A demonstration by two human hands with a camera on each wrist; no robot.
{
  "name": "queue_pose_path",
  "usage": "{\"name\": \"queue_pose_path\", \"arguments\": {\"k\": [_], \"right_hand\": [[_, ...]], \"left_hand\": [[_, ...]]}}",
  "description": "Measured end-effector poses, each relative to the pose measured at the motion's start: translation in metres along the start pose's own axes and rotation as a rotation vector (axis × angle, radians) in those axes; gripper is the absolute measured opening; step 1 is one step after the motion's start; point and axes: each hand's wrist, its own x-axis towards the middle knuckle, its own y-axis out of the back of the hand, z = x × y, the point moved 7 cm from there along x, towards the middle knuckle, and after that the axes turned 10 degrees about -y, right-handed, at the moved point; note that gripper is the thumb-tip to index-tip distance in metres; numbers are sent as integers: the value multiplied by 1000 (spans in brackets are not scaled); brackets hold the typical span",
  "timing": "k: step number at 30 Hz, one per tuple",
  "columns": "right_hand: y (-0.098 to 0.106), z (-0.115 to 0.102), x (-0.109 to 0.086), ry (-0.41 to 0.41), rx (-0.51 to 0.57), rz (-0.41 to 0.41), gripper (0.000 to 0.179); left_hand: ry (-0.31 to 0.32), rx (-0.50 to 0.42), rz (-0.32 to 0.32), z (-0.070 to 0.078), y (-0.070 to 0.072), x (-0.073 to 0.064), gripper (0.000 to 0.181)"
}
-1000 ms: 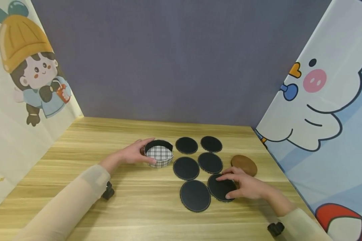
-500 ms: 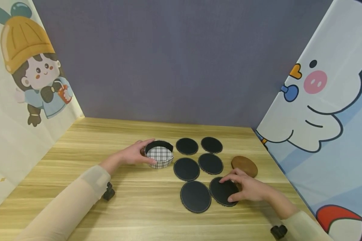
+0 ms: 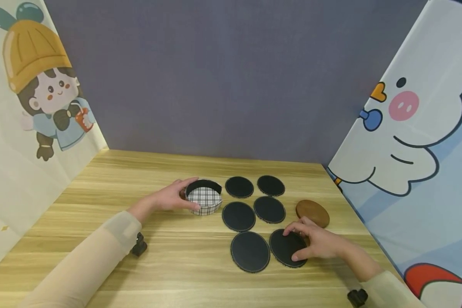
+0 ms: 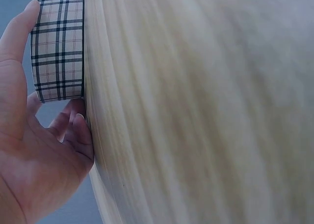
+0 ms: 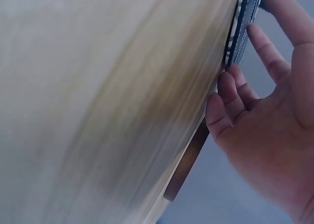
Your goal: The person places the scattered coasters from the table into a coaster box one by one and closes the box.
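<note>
Black disc under right fingers borders bare wood.

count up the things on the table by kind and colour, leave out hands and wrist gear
Black round discs: 6
Brown round disc: 1
Plaid open-topped round holder: 1
Total: 8

1. no words or numbers can be read here.
2. the checked round box has lines, but no letters to read.
3. the flat black circles have no letters to read.
4. the side walls have cartoon pictures, but no words to read.
</note>
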Motion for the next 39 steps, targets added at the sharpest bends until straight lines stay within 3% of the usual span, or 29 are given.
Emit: {"name": "queue_pose_path", "arguments": {"k": [8, 11, 17, 33, 39], "right_hand": [[-4, -4, -1, 61, -40, 8, 58], [-6, -7, -2, 73, -50, -23, 67], [-10, -9, -5, 22, -85, -68, 88], [-12, -8, -1, -19, -79, 10, 87], [-4, -7, 3, 2, -67, 99, 87]], "left_hand": [[3, -16, -10, 3, -1, -1, 119], [3, -18, -9, 4, -1, -1, 119], [17, -14, -1, 3, 0, -3, 119], [-3, -9, 4, -1, -1, 0, 120], [1, -26, 6, 1, 0, -1, 121]]}}
